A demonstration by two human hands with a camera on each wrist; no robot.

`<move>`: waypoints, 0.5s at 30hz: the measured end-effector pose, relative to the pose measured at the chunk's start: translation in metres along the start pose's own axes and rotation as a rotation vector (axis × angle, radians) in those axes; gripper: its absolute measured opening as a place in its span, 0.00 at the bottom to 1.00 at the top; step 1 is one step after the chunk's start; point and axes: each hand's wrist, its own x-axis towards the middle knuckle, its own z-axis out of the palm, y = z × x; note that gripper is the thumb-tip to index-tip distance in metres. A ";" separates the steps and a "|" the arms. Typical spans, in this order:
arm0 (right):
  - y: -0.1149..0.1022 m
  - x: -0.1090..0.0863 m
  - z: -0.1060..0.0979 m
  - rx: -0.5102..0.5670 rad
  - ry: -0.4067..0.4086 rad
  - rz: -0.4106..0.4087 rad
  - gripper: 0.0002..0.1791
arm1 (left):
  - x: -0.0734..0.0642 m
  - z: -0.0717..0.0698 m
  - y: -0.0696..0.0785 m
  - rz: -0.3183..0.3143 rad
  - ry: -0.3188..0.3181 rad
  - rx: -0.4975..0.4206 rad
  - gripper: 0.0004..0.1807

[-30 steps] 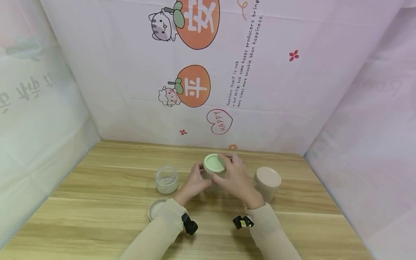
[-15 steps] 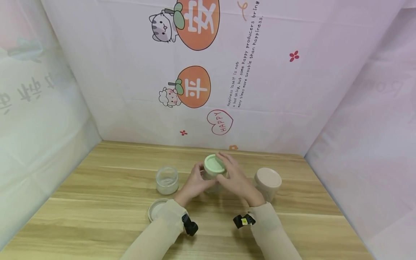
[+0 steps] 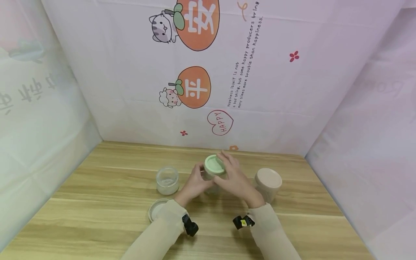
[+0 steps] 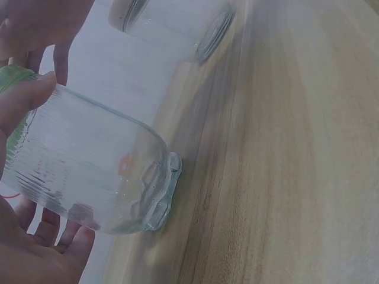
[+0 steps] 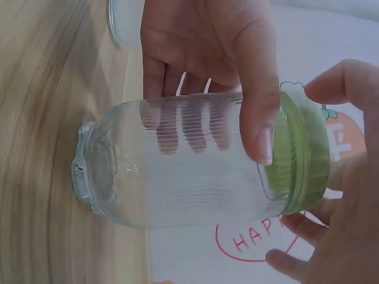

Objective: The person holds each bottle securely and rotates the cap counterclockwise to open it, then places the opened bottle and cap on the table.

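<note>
In the head view a clear glass jar [image 5: 189, 195] with a light green screw lid [image 3: 213, 164] stands upright near the middle of the table. My left hand [image 3: 196, 182] grips its ribbed body, the thumb on the near side and the fingers behind. On the lid's rim, my right hand [image 3: 236, 179] holds with thumb and fingers spread around it. The right wrist view shows the lid [image 5: 308, 154] seated over the jar's mouth, and nothing is seen inside the glass. The jar's flared base [image 4: 163, 192] meets the wood.
To the right stands another glass jar with a pale pink lid [image 3: 268, 178]. A small glass jar without a lid [image 3: 167, 182] stands left of my hands. A round pale lid [image 3: 156, 209] lies by my left sleeve, partly covered. Printed cloth walls [image 3: 136, 119] enclose the table.
My right hand's thumb and fingers have shifted slightly around the green lid's rim. The left hand and the jar stay in place.
</note>
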 end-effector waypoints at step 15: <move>-0.023 -0.003 -0.001 -0.314 0.161 0.085 0.46 | 0.000 0.000 0.001 0.023 -0.006 -0.027 0.44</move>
